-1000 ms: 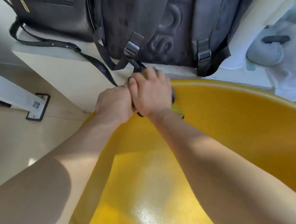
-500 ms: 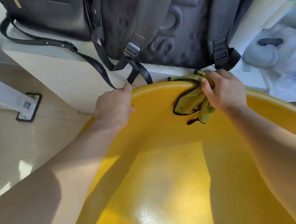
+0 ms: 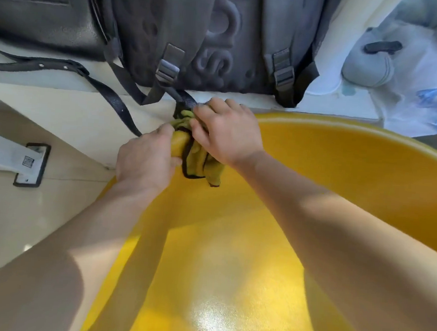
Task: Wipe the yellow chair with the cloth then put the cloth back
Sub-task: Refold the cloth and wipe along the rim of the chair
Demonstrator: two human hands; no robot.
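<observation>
1. At the far-left rim of the yellow chair (image 3: 343, 134), the cloth (image 3: 199, 161) lies folded over the edge. Its long axis runs across the rim, from the outer side down the inner wall. Its free end points down toward the seat and the viewer.
2. Right hand (image 3: 227, 135): the fingers are curled over the rim and clamped on the bunched upper part of the cloth, pressing it against the chair. The fingertips are hidden behind the edge.
3. Left hand (image 3: 145, 160): it grips the bare rim just beside the cloth, with the fingers wrapped over the outside and the thumb on the inner face. It almost touches the right hand.
4. Surface: the chair is a smooth, glossy yellow shell curving up to a rounded lip. A bright glare patch lies on the seat, and both forearms cast shadows across it.
5. Room: a cream ledge (image 3: 60, 113) stands directly behind the chair. It carries a dark grey backpack (image 3: 221, 36) with buckled straps and a black bag (image 3: 41, 16), whose strap (image 3: 113, 98) hangs over the front. A pale plastic bag (image 3: 424, 89) sits to the right. A white bracket (image 3: 29, 162) with a small printed label meets the beige floor (image 3: 14, 215).
6. Appearance of the cloth: yellow-green, soft and creased, with a dark stitched border.
</observation>
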